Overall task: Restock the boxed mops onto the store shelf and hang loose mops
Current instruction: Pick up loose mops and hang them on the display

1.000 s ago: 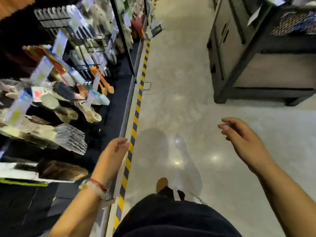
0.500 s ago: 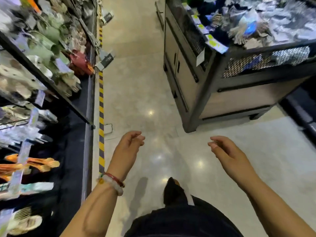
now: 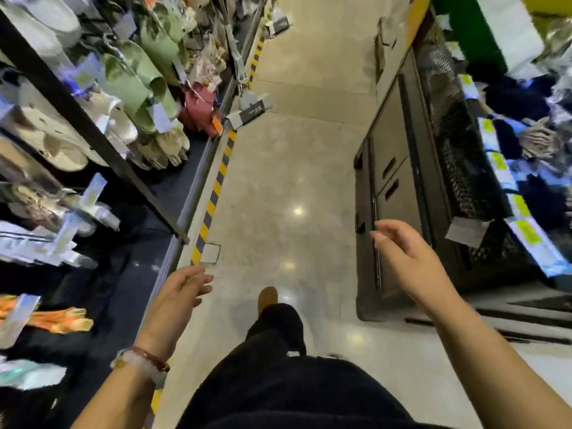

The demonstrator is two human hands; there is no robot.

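Both hands empty, no mop in sight.
My left hand (image 3: 182,289) is nearer the shelf (image 3: 93,134); right hand (image 3: 408,261) hangs loose too.

Both hands empty, fingers relaxed: L (image 3: 182,289), R (image 3: 405,252)

An aisle floor (image 3: 278,181) runs from near to far. A shelf rack (image 3: 93,137) hung with goods stands along its left, a striped floor strip (image 3: 213,196) beside its base. A cabinet (image 3: 399,187) topped by a mesh bin (image 3: 464,168) stands right.
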